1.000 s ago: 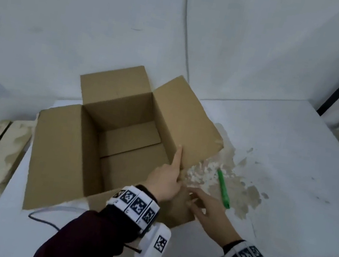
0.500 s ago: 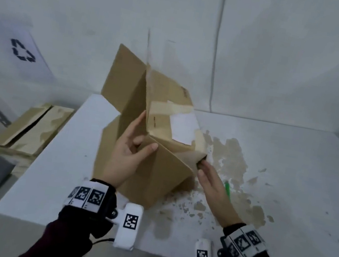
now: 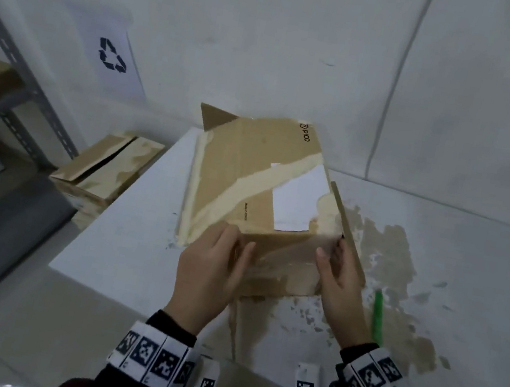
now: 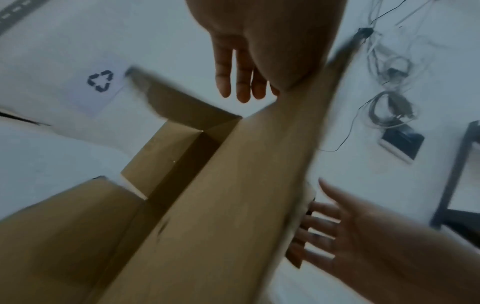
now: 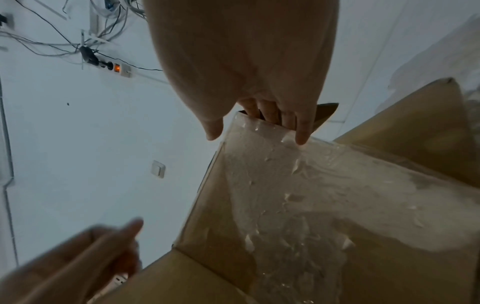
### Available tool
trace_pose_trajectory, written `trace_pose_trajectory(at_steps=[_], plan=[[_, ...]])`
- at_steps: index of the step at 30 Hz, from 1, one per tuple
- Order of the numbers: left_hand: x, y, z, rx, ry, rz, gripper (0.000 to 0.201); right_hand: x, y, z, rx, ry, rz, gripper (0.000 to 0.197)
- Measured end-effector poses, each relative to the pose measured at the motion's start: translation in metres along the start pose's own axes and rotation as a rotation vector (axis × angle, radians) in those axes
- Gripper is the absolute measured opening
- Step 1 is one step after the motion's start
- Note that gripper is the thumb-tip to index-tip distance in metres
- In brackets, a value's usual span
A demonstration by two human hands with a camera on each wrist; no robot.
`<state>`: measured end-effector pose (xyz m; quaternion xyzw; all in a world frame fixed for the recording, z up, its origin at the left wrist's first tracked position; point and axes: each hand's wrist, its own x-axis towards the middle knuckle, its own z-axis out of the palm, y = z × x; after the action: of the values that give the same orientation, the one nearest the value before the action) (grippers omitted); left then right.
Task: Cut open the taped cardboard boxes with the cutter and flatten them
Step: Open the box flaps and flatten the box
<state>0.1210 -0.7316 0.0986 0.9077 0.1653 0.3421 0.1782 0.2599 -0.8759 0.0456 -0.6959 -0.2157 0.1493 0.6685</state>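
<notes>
The cardboard box (image 3: pixel 258 187) is sitting in the middle of the head view on the white table (image 3: pixel 124 239), turned so that a broad taped panel with a white label (image 3: pixel 299 201) is facing up. The left hand (image 3: pixel 205 279) is gripping the box's near left corner, its thumb lying across the front face and its fingers going round the left side. In the left wrist view those fingers (image 4: pixel 233 78) are looking almost straight and lightly spread past the cardboard edge, so the hold is a loose clasp more than a tight fist. The right hand (image 3: pixel 342 289) is taking the near right corner, its thumb pointing up along the front face; in the right wrist view its fingers (image 5: pixel 272 115) are hooking over the taped top edge and reaching behind the panel. The green cutter (image 3: pixel 378 315) is lying on the table at the right of the head view, just beside the right wrist, touched by neither hand. A second box (image 3: pixel 106 168) is standing at the left of that view, below the table's edge, under a recycling sign (image 3: pixel 111 56) on the wall.
</notes>
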Motion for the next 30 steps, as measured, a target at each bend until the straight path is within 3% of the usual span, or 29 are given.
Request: trace_pose_trajectory(at_steps=[3, 6, 8, 11, 12, 14, 17, 19, 21, 23, 26, 28, 30], plan=[[0.033, 0.019, -0.003, 0.128, -0.256, 0.069, 0.026, -0.006, 0.007, -0.003, 0.049, -0.008, 0.009, 0.063], [0.054, 0.041, 0.016, 0.29, -0.586, 0.04, 0.06, -0.008, 0.01, -0.007, 0.234, 0.069, 0.132, 0.064], [0.054, 0.051, 0.029, 0.383, -0.761, 0.06, 0.074, -0.002, 0.011, -0.014, 0.444, 0.179, 0.307, 0.048], [0.046, 0.042, 0.032, 0.483, -0.819, 0.129, 0.083, 0.013, 0.008, -0.029, 0.765, 0.226, 0.598, 0.043], [0.045, 0.034, 0.029, 0.485, -0.814, 0.159, 0.086, 0.02, 0.005, -0.035, 0.863, 0.26, 0.626, 0.042], [0.045, 0.019, 0.018, 0.451, -0.823, 0.216, 0.09, 0.033, -0.006, -0.043, 0.988, 0.361, 0.507, 0.023], [0.052, 0.005, 0.002, 0.316, -0.897, 0.238, 0.097, 0.043, -0.04, -0.042, 0.717, 0.384, 0.119, 0.013], [0.057, 0.001, -0.003, 0.227, -0.934, 0.227, 0.094, 0.039, -0.063, -0.03, 0.372, 0.205, -0.138, 0.023], [0.062, 0.003, -0.009, 0.148, -0.943, 0.206, 0.082, 0.034, -0.071, -0.014, 0.056, -0.083, -0.287, 0.046], [0.066, 0.009, -0.022, 0.105, -0.945, 0.174, 0.067, 0.033, -0.066, -0.002, -0.297, -0.297, -0.363, 0.059], [0.076, 0.028, -0.056, 0.149, -0.833, 0.159, 0.03, 0.033, -0.056, 0.008, -0.702, -0.379, -0.439, 0.055], [0.077, 0.041, -0.07, 0.132, -0.673, 0.136, 0.022, 0.032, -0.052, 0.012, -0.772, -0.382, -0.415, 0.052], [0.075, 0.054, -0.064, 0.02, -0.524, 0.095, 0.023, 0.028, -0.055, 0.017, -0.653, -0.399, -0.317, 0.049]])
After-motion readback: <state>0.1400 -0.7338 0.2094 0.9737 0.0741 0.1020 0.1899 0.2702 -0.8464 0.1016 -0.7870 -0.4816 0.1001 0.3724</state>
